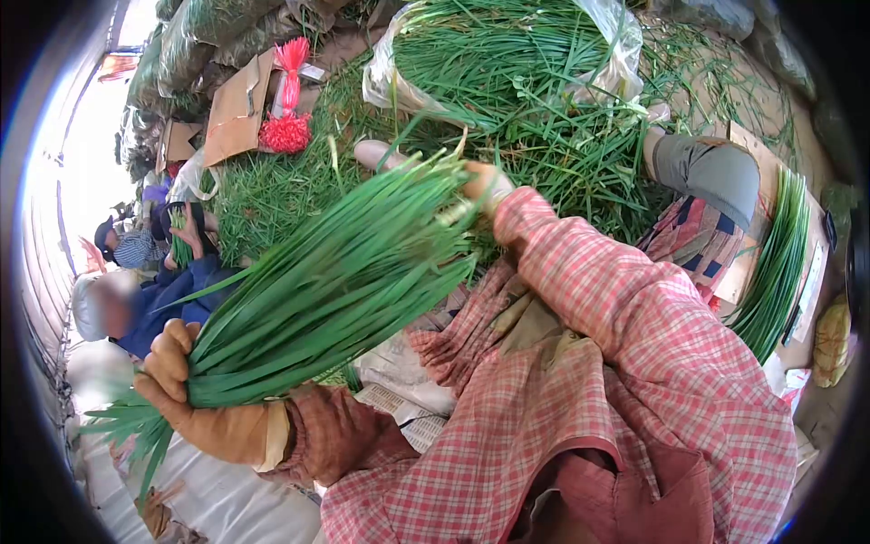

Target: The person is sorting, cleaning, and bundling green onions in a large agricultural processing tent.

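A large bunch of long green leaves (326, 272) lies slantwise across the middle of the view. My left hand (172, 376), in a brown glove, is wrapped round its lower left end, and leaf tips stick out beyond the fist. At the upper right end of the bunch, by the pale stem ends, is my right hand (485, 184). Its fingers are partly hidden behind the stems and blurred, so their grip cannot be made out.
An open plastic sack of leaves (507, 54) stands ahead. Loose leaves (272, 195) cover the ground. Cardboard (237, 113) and red ties (285, 133) lie ahead left. Co-workers (172, 295) sit at the left. Another bunch (779, 263) rests on a board at the right.
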Motion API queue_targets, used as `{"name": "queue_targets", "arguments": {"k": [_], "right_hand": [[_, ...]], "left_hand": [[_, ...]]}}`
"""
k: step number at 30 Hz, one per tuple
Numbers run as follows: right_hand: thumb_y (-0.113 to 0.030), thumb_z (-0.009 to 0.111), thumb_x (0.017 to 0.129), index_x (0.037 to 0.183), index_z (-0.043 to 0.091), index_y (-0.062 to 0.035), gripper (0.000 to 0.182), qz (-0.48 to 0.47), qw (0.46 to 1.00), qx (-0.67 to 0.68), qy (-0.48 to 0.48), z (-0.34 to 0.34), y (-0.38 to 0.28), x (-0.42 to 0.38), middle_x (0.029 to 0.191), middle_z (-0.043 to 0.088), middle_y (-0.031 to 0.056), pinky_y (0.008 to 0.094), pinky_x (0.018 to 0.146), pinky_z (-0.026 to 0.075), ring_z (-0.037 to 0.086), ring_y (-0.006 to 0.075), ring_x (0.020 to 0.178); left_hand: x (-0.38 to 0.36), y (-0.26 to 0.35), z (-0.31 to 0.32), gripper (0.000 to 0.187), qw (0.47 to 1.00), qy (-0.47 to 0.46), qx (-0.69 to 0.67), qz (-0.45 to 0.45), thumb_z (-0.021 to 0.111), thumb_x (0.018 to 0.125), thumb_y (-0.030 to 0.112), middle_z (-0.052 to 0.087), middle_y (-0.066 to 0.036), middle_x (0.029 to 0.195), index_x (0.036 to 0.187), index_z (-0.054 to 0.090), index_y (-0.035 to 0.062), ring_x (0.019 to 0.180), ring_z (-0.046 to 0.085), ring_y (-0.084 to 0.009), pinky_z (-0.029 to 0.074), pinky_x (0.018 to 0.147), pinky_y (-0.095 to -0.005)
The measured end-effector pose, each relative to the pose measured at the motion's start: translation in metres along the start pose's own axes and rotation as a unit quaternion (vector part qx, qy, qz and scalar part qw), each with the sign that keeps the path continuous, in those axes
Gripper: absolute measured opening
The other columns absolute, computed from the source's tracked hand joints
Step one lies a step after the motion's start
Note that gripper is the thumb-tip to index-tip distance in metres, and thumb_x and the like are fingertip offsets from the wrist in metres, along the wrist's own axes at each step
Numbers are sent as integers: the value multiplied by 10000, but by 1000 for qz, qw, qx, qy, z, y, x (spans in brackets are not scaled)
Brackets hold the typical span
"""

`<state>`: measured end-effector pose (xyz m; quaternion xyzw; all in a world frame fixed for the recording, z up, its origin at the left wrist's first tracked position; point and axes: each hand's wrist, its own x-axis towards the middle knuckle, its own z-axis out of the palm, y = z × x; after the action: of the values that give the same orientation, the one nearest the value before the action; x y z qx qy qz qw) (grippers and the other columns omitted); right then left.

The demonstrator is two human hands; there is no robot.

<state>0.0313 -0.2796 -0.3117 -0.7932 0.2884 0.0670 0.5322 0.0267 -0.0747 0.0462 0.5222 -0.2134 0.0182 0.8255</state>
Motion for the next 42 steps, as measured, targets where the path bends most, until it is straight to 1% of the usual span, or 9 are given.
{"name": "queue_targets", "arguments": {"k": [10,14,19,21,24,30,32,38,42], "right_hand": [[-225,502,785,973,550,-42,267,154,922,-317,162,-187,158,-12,948,581,178,392,780,443,562,327,886],[-279,494,798,1043,486,-21,355,-14,937,-285,203,-223,90,-1,1027,530,173,384,829,403,519,306,947],[-345,484,813,1129,405,5,478,-364,924,-83,-75,-159,-93,-2,1125,465,168,375,890,353,464,280,1022],[-372,480,820,1164,372,15,529,-426,870,-16,-249,-121,-135,-26,1165,439,165,371,914,333,442,269,1052],[-411,474,829,1216,324,31,607,-433,772,71,-459,-78,-145,-59,1224,400,162,365,951,303,410,254,1097],[-491,461,847,1320,227,62,765,-305,653,316,-617,-109,-37,-69,1342,323,156,353,1024,242,344,222,1188],[-474,526,817,1327,186,71,820,-43,652,362,-665,-127,9,-83,1359,281,156,354,1032,221,346,217,1182],[-106,656,738,1242,422,-95,556,87,812,155,-557,-144,-4,-130,949,610,56,316,766,449,544,144,856],[-205,573,778,1034,579,-61,293,-123,923,18,-363,-156,-2,-115,802,616,40,277,666,456,552,135,732]], "left_hand": [[13,1,-2,319,980,-125,-130,-83,343,932,237,275,-10,687,643,251,142,699,261,-164,261,707,-314],[12,-5,34,284,991,93,85,47,382,923,241,308,-37,785,677,280,143,824,319,-177,283,866,-341],[21,-36,74,230,919,-315,-145,-187,356,931,242,348,-12,784,736,383,123,851,353,-154,263,924,-349],[15,-46,121,283,994,15,91,-51,337,931,295,406,-31,809,707,399,132,868,363,-171,255,928,-333],[50,-28,44,356,977,-130,162,-48,297,941,331,501,-91,982,867,518,61,978,429,-197,287,940,-341],[58,-57,-164,356,962,101,132,-217,368,927,334,548,-79,885,841,542,35,872,503,-213,409,816,-384],[39,-64,-219,342,952,167,165,-198,387,918,336,559,-78,887,844,540,40,843,521,-219,421,800,-386],[-20,-75,-278,239,827,339,432,-118,446,874,260,588,-78,869,923,509,35,771,558,-211,456,729,-343],[-62,-90,-314,228,736,208,637,-91,490,840,181,605,-80,862,1004,486,22,736,577,-198,474,683,-305]]}}
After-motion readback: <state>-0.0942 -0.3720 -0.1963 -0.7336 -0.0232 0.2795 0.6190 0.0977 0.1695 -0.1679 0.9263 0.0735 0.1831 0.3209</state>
